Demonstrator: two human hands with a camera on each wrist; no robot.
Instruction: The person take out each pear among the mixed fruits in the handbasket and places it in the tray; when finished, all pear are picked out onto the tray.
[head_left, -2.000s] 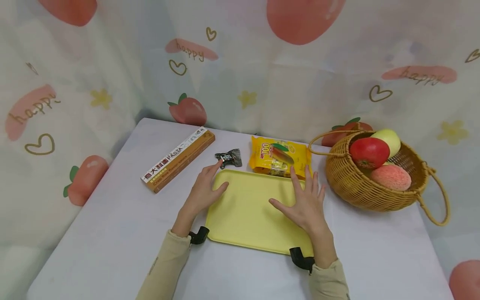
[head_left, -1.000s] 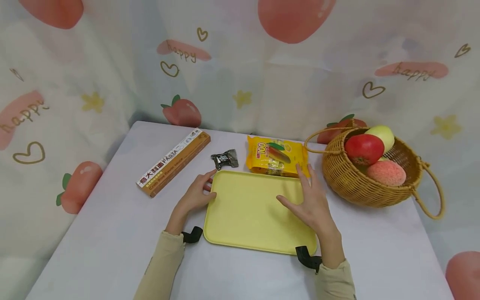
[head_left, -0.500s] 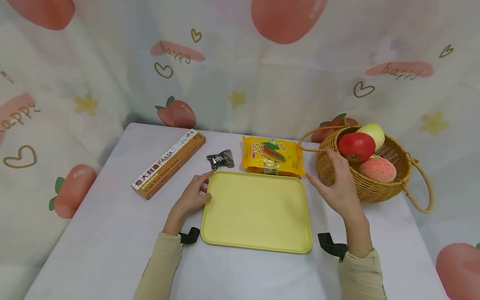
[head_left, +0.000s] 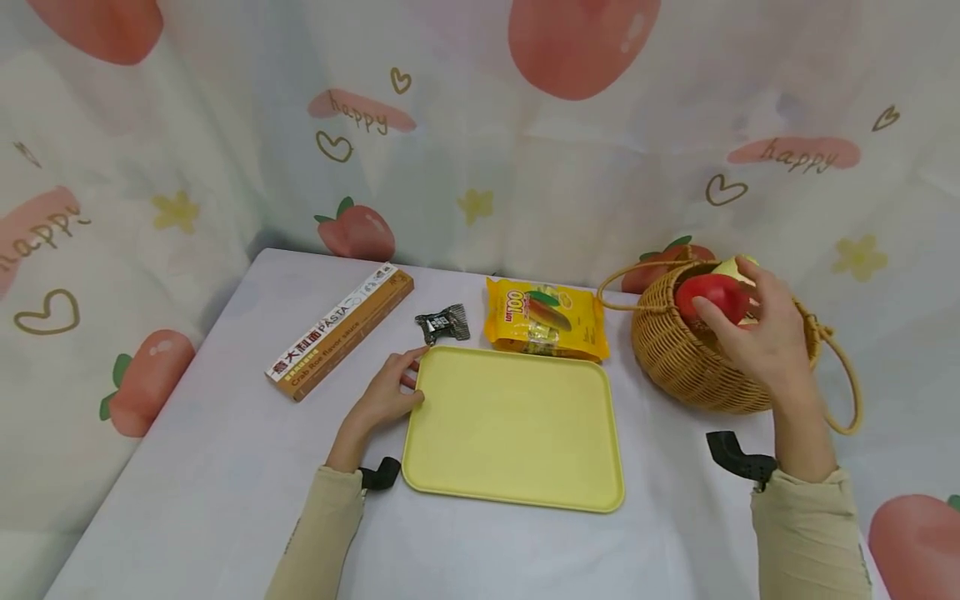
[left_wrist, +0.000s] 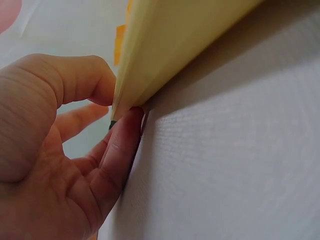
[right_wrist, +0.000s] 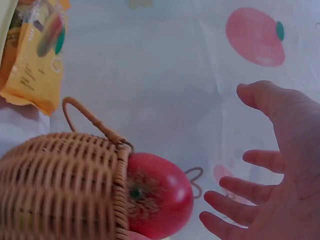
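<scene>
Right grip [head_left: 776,346] near red fruit [head_left: 707,289], basket [head_left: 675,362] partly hidden

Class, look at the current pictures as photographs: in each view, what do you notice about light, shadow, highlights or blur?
Head view: soft, fairly even light, with large lettering on the pasta box readable; left wrist view: a dark shadow on the white cloth beneath the yellow tray, which looks soft; right wrist view: dimmer, with a pale highlight on the red fruit and a soft-looking printed backdrop.
</scene>
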